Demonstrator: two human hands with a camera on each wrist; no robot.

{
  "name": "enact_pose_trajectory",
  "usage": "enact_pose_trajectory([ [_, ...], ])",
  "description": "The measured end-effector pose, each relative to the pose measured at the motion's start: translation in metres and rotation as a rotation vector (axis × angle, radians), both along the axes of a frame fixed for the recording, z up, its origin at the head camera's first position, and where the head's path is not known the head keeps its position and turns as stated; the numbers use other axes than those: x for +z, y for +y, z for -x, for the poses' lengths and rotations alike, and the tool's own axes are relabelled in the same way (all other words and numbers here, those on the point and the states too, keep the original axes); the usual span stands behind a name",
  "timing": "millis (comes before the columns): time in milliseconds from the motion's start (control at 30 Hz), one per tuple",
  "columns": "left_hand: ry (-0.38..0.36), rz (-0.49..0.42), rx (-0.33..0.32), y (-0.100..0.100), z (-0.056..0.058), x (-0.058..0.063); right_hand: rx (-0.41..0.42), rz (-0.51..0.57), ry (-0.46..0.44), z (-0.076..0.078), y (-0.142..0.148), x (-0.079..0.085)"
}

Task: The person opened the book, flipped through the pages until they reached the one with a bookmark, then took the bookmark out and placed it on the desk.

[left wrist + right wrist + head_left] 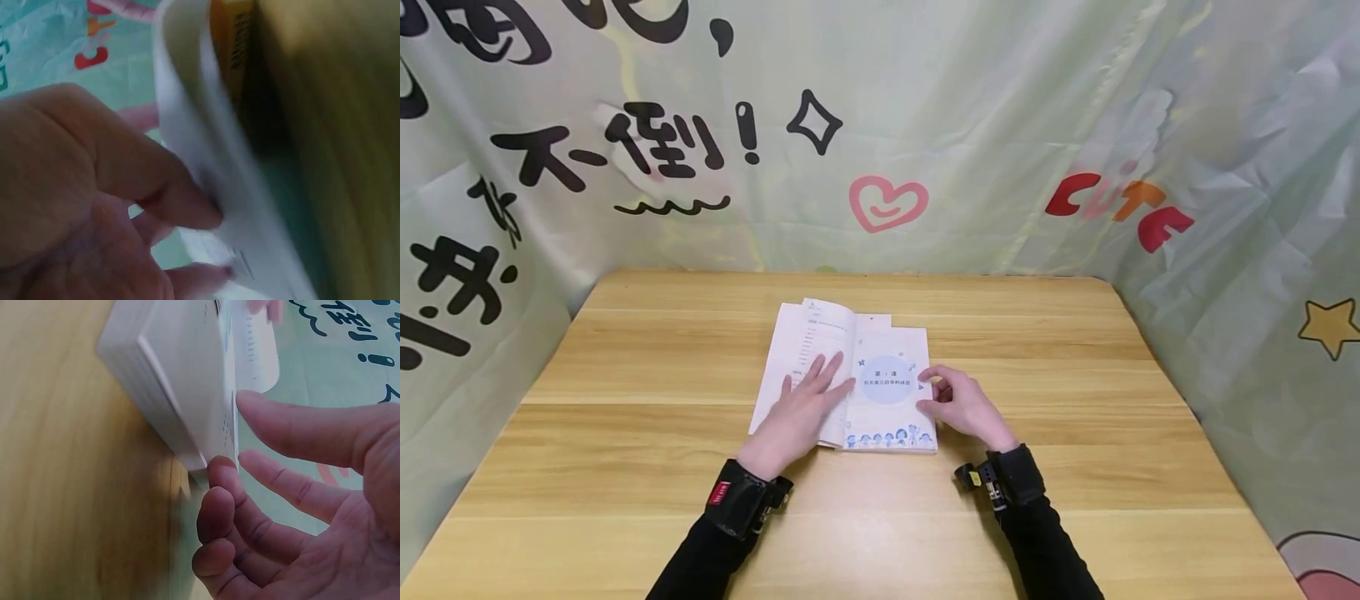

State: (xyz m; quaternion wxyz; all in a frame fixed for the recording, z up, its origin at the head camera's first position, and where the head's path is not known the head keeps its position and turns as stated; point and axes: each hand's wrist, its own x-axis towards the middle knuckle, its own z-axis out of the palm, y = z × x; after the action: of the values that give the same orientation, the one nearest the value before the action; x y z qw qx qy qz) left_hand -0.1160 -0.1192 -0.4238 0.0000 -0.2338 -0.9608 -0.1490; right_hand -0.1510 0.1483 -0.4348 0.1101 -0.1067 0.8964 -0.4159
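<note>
A thick book (pixel 891 350) lies open on the table, its right page printed with a pale blue circle and a row of small blue figures. My left hand (pixel 797 417) rests on the left page (pixel 823 321) with fingers spread. In the left wrist view the left thumb (pixel 181 200) lies against a curved white page. My right hand (pixel 958 400) is at the book's right edge. From the right wrist, its thumb (pixel 281 425) and fingertips pinch the edge of a page (pixel 230 428) raised slightly off the stack.
The wooden table (pixel 1037 350) extends around the book on all sides. Behind it hangs a pale green cloth (pixel 985 142) with black lettering, a pink heart (pixel 889 206) and coloured letters. In the left wrist view, an orange patch (pixel 231 37) with dark print shows beyond the page.
</note>
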Motion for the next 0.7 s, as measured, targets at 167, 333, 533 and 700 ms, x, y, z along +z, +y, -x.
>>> enact_pose_trajectory([
  [167, -0.097, 0.020, 0.060, 0.010, -0.005, -0.001, 0.003, 0.002, -0.004, 0.000, 0.000, 0.000],
  [333, -0.159, 0.028, 0.143, 0.012, -0.009, 0.000, 0.001, -0.007, 0.003, 0.000, -0.003, 0.001],
  [533, -0.119, 0.069, 0.108, 0.010, -0.009, 0.000, -0.014, -0.021, 0.015, -0.002, -0.005, 0.003],
  [700, -0.092, 0.028, 0.062, 0.013, -0.009, 0.001, -0.031, -0.024, 0.071, -0.004, -0.008, 0.009],
])
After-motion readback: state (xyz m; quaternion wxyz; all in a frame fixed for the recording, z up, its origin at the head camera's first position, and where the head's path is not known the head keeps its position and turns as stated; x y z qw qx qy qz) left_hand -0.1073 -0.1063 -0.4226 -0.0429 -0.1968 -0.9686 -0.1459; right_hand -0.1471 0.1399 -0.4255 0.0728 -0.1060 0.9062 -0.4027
